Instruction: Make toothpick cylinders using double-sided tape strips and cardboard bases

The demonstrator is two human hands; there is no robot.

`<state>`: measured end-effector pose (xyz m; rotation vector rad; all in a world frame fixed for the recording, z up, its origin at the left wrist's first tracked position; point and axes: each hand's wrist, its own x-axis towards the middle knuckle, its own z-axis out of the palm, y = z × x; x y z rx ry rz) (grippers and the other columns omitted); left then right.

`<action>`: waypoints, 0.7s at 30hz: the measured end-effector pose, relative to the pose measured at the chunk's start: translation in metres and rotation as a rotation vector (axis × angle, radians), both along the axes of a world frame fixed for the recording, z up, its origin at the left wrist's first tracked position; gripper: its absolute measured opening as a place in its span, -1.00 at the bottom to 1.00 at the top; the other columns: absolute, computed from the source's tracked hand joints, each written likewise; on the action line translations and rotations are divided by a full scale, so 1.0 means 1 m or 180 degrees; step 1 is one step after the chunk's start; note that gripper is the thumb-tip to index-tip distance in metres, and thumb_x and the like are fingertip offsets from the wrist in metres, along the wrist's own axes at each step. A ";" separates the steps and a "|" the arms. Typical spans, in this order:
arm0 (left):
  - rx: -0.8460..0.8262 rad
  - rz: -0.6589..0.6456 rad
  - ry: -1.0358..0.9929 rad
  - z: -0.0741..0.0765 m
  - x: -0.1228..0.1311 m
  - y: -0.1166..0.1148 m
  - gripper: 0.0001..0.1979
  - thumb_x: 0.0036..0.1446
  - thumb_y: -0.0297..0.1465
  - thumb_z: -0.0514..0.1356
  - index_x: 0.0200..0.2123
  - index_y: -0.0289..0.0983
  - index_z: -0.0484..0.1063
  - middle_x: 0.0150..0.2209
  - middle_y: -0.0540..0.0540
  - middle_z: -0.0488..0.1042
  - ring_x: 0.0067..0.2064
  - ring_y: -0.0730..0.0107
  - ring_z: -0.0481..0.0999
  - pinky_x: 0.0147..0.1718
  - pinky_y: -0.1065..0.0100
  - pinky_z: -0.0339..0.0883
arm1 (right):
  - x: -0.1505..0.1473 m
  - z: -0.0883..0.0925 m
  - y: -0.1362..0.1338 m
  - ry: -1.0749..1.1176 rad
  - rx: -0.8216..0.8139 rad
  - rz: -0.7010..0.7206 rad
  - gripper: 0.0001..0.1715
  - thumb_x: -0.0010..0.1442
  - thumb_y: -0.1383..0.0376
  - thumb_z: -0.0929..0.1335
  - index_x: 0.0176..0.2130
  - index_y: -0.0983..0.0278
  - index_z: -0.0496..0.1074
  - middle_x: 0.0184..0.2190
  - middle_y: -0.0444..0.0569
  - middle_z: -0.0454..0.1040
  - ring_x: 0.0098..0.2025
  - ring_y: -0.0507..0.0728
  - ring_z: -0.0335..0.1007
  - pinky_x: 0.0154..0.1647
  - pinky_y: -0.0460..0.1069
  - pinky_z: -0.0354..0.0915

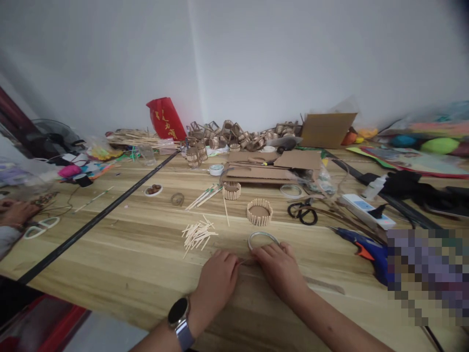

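Note:
My left hand (219, 273) rests low over the table with its fingers closed on one end of a thin brown strip (247, 262). My right hand (277, 268) is closed on the same strip, a short way to the right. Under that forearm a flat brown length (326, 284) shows; whether it is the same piece I cannot tell. A tape ring (251, 238) lies against the fingertips of my right hand. Beyond my left hand is a loose pile of short wooden sticks (198, 235). Farther back stands a round cup walled with sticks (259, 220).
To the right lie a blue glue gun (372, 250), black scissors (308, 216) and a power strip (366, 210). Cardboard sheets (256, 172) and a smaller stick cup (232, 191) sit behind. Another person's hand (20, 213) works at the far left, near white scissors (36, 231).

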<state>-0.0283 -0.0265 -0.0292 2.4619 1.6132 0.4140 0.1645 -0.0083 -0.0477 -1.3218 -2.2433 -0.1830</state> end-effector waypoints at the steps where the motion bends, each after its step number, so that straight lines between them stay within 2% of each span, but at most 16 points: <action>1: 0.0037 -0.0036 0.0025 -0.002 0.000 -0.002 -0.82 0.26 -0.51 0.06 -0.26 -0.28 0.46 -0.16 -0.11 0.51 -0.09 0.21 0.45 -0.05 0.18 0.35 | 0.002 0.001 0.000 -0.0009 0.0003 -0.0029 -0.74 0.21 0.50 0.31 -0.35 0.16 0.46 -0.45 -0.13 0.53 -0.30 0.13 0.35 -0.14 0.04 -0.04; 4: 0.0160 -0.0109 0.0097 -0.007 0.002 -0.010 -0.79 0.24 -0.54 0.05 -0.24 -0.29 0.49 -0.04 -0.15 0.51 0.01 0.18 0.45 0.04 0.15 0.33 | 0.011 0.004 0.004 -0.0010 0.0089 -0.0056 -0.74 0.21 0.49 0.28 -0.31 0.17 0.47 -0.41 -0.10 0.53 -0.30 0.13 0.35 -0.13 0.05 -0.01; 6: 0.0190 -0.0126 0.0135 -0.010 0.004 -0.017 -0.77 0.24 -0.53 0.05 -0.18 -0.31 0.50 0.03 -0.18 0.49 0.07 0.17 0.43 0.11 0.14 0.29 | 0.021 0.012 0.008 -0.0016 0.0215 -0.0042 -0.74 0.23 0.46 0.25 -0.24 0.19 0.47 -0.31 -0.04 0.54 -0.24 0.15 0.36 -0.13 0.06 0.03; 8: 0.0223 -0.0156 0.0195 -0.013 0.007 -0.025 -0.73 0.24 -0.48 0.07 -0.05 -0.35 0.47 0.09 -0.22 0.46 0.14 0.14 0.39 0.16 0.14 0.25 | 0.035 0.031 0.013 0.0014 0.0434 -0.0111 -0.73 0.27 0.40 0.21 -0.21 0.23 0.47 -0.19 0.08 0.50 -0.19 0.19 0.36 -0.17 0.05 0.10; 9: 0.0250 -0.0161 0.0240 -0.014 0.009 -0.029 -0.68 0.24 -0.44 0.10 0.02 -0.37 0.44 0.11 -0.24 0.44 0.17 0.10 0.37 0.17 0.12 0.23 | 0.042 0.044 0.014 0.0050 0.0531 -0.0194 -0.72 0.30 0.34 0.18 -0.21 0.26 0.47 -0.18 0.13 0.47 -0.22 0.19 0.35 -0.23 0.03 0.14; 11: 0.0298 -0.0118 0.0365 -0.016 0.013 -0.037 -0.57 0.22 -0.31 0.13 0.12 -0.38 0.37 0.18 -0.27 0.37 0.21 -0.02 0.31 0.18 0.01 0.20 | 0.055 0.077 0.014 0.0175 0.0419 -0.0220 -0.68 0.32 0.23 0.16 -0.25 0.26 0.44 -0.27 0.10 0.43 -0.28 0.19 0.35 -0.29 0.02 0.19; 14: 0.0256 0.0025 0.0563 -0.017 0.021 -0.047 -0.41 0.20 -0.15 0.13 0.18 -0.42 0.32 0.23 -0.35 0.27 0.24 -0.19 0.25 0.16 -0.12 0.19 | 0.063 0.128 0.006 0.0416 -0.0522 -0.0062 -0.72 0.24 0.16 0.20 -0.36 0.22 0.38 -0.36 0.00 0.41 -0.36 0.14 0.34 -0.34 -0.01 0.21; 16: 0.0217 0.0071 0.0627 -0.017 0.026 -0.054 -0.30 0.17 -0.07 0.13 0.21 -0.47 0.27 0.24 -0.40 0.24 0.22 -0.24 0.26 0.13 -0.14 0.22 | 0.056 0.147 0.000 0.0515 -0.1580 0.0159 -0.73 0.19 0.11 0.24 -0.40 0.21 0.37 -0.49 -0.10 0.35 -0.46 0.09 0.25 -0.44 -0.05 0.15; 18: 0.0226 0.0094 0.0601 -0.018 0.031 -0.062 -0.24 0.14 0.00 0.13 0.22 -0.46 0.26 0.23 -0.41 0.26 0.20 -0.26 0.29 0.10 -0.15 0.25 | 0.040 0.148 -0.002 0.0751 -0.2770 0.0593 -0.73 0.15 0.10 0.28 -0.42 0.23 0.37 -0.54 -0.16 0.29 -0.48 0.04 0.17 -0.47 -0.08 0.10; 20: 0.0245 0.0111 0.0491 -0.020 0.035 -0.069 -0.22 0.11 0.04 0.13 0.22 -0.43 0.27 0.20 -0.39 0.30 0.18 -0.26 0.32 0.07 -0.14 0.28 | 0.022 0.131 0.000 0.1167 -0.3846 0.0943 -0.73 0.07 0.10 0.33 -0.42 0.26 0.37 -0.54 -0.19 0.27 -0.48 0.01 0.13 -0.47 -0.10 0.07; 21: 0.0249 0.0116 0.0419 -0.022 0.036 -0.072 -0.21 0.11 0.06 0.13 0.22 -0.42 0.27 0.20 -0.39 0.31 0.18 -0.25 0.33 0.06 -0.13 0.29 | 0.013 0.118 0.003 0.1369 -0.4216 0.1062 -0.74 0.02 0.11 0.35 -0.44 0.28 0.37 -0.54 -0.20 0.26 -0.48 -0.01 0.12 -0.46 -0.10 0.06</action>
